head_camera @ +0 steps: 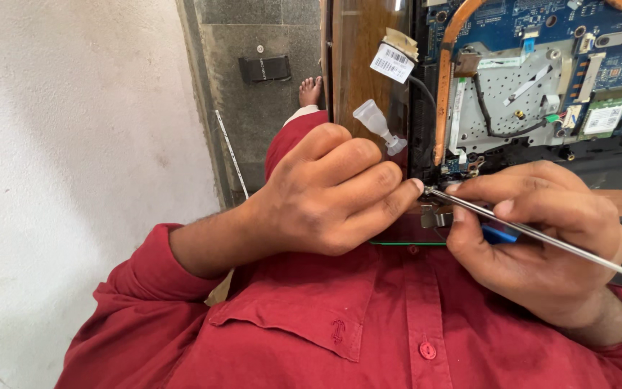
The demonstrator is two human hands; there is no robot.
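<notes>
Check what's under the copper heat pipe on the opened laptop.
The curved copper heat pipe lies over the blue circuit board, beside a perforated silver metal plate. Its lower end nears the right hand holding a thin metal rod; what lies directly beneath is covered.

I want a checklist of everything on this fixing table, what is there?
Surface: glass-topped wooden table, laptop at its edge.
Job's things: opened laptop with blue circuit board showing; thin metal tool, tip at the laptop's near-left corner.
Clutter: small clear plastic nozzle; white barcode tag.
Fingers: left hand curled, fingertips at the tool's tip; right hand gripping the tool.
Cables: black wire looping over the metal plate; copper pipe.
Surroundings: white wall, grey stone floor, red shirt.
</notes>
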